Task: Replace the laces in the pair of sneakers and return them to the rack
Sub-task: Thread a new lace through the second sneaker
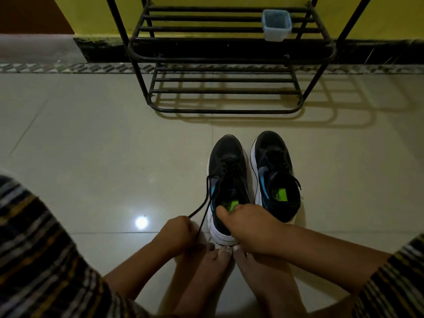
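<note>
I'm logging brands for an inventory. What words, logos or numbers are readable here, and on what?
No text can be read anywhere.
Green insole patch in the right sneaker: dark print, too blurred to read.
Green insole patch in the left sneaker: partly covered by the right hand, unreadable.
Both sneakers carry a blue curved side mark, a shape with no letters.
Plastic container on the rack: no label visible.

two black sneakers with white soles sit side by side on the floor, toes toward the rack (231,58). left sneaker (228,180) has its black lace (207,198) pulled out sideways, right sneaker (275,173) looks laced.
</note>
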